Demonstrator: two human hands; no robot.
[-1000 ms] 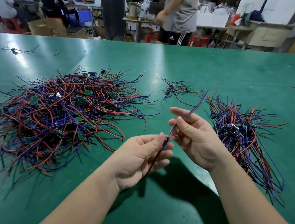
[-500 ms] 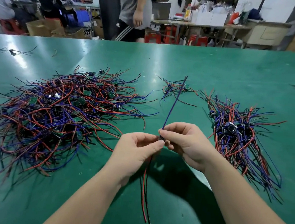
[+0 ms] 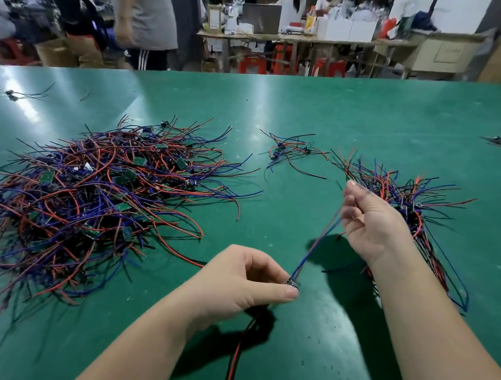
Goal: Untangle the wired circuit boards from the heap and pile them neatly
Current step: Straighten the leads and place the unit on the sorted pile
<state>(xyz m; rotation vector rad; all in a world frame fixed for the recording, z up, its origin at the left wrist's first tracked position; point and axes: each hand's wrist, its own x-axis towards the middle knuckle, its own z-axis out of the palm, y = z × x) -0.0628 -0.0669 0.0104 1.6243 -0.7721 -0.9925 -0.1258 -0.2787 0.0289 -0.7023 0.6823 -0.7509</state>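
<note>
wired circuit board, small and dark, sits pinched between the thumb and forefinger tips of the left hand, held just above the surface near its front edge. from the board a thin blue and red wire pair runs up taut and slanted to the right hand, whose curled fingers grip the pair near its far end. a red and black wire pair hangs down from under the left hand toward the near edge.

the surface is a smooth, glossy green mat with light streaks. just behind the right hand lies the sorted pile, its boards bunched together and its wires fanned roughly one way. well to the left spreads the heap, a broad loose tangle of red, blue and black insulated wires with small green rectangular boards showing through. between heap and pile, farther back, lies a small cluster of a few wired boards. a single stray board lies at the far left.

beyond the surface stand blurred people, red stools and cardboard boxes; what the boxes hold cannot be told.
</note>
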